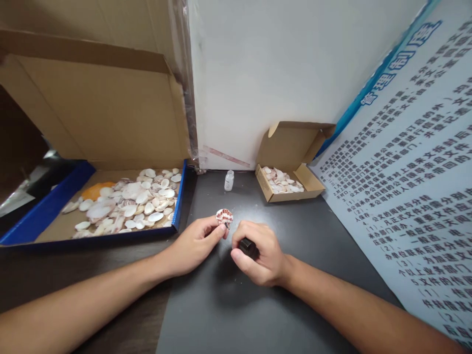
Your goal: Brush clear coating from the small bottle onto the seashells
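Observation:
In the middle of the head view, my left hand pinches a small scallop shell with red-brown and white bands between thumb and fingertips. My right hand, just to its right, is wrapped round a black hand-held tool. Only the tool's dark, squarish end shows clearly; the rest is covered by my fingers, so its kind cannot be made out. A narrow gap separates the two hands. Both are over the dark grey table.
A small clear bottle with a white label stands beyond my hands. On the left, an open blue-edged cardboard box holds many pale shells. A smaller open carton with shells is at the back right, beside a printed board.

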### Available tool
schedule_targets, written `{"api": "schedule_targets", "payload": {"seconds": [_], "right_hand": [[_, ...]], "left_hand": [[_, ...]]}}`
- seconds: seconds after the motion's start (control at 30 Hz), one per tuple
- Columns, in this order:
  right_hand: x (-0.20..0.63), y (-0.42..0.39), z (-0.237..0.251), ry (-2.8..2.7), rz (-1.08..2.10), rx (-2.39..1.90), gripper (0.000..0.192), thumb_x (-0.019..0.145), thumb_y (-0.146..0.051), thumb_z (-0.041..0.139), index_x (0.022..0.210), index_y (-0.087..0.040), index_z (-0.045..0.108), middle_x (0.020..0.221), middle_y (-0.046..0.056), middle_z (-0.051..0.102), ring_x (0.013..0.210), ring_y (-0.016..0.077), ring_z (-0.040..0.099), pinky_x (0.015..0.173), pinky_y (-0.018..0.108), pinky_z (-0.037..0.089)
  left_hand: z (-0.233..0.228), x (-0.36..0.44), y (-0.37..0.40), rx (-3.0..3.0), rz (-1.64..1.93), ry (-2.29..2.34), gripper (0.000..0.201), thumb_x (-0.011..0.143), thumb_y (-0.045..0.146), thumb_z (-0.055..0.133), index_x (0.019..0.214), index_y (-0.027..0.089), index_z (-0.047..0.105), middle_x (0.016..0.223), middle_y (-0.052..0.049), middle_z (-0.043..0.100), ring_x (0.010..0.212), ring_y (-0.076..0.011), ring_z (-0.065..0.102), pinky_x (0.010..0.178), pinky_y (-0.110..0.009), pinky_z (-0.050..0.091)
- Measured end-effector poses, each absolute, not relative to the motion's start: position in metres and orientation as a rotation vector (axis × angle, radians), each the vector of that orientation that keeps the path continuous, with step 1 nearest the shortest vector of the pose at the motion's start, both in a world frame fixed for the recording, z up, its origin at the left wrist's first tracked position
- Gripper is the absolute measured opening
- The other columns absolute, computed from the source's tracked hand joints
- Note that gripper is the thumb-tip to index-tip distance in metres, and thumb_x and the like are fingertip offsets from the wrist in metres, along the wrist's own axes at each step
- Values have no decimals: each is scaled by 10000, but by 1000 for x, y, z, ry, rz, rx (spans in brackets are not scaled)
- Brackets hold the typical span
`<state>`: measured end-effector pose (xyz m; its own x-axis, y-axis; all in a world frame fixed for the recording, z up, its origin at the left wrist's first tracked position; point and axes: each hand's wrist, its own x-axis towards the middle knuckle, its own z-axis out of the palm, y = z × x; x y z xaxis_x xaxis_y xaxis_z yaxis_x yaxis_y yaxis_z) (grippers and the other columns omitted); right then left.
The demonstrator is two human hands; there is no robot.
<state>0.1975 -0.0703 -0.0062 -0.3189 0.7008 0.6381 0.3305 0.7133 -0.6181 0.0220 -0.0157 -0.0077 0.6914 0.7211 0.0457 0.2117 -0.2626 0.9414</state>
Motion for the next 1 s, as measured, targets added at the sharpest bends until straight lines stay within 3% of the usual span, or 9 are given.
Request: {"api": "schedule_targets", "payload": {"seconds": [0.33, 0.57, 0.8, 1.0], "right_hand": [[197, -69, -4, -1838, 374, -907, 56, 866, -162, 539, 866, -213, 517, 771, 4, 555, 710, 136, 521, 649, 249, 439], [195, -73, -4, -1952, 465, -752, 89, 842, -230, 521, 761, -222, 484, 653, -17, 513, 573, 126, 483, 557, 251, 404], [197, -72, -2, -1806, 371, -973, 34, 874, -194, 531, 848, -214, 523, 746, 5, 543, 638, 134, 503, 579, 252, 428], [194, -75, 1, -1913, 424, -856, 80, 841, -205, 526, 763, -210, 512, 656, -12, 537, 564, 119, 484, 552, 247, 407]], "left_hand": [[-6, 22, -16, 1822, 567, 693, 343, 958, 382, 379, 771, 147, 546, 775, -5, 529, 754, -145, 457, 733, -261, 397], [-9, 22, -17, 1861, 569, 723, 346, 951, 389, 386, 767, 148, 553, 769, -12, 560, 749, -154, 489, 728, -262, 426], [-1, 25, -20, 1885, 548, 719, 348, 954, 377, 378, 792, 143, 578, 826, -26, 610, 787, -165, 519, 747, -270, 429], [-1, 24, -20, 1906, 553, 703, 348, 952, 368, 376, 748, 144, 547, 749, -3, 570, 710, -139, 486, 680, -245, 404]]}}
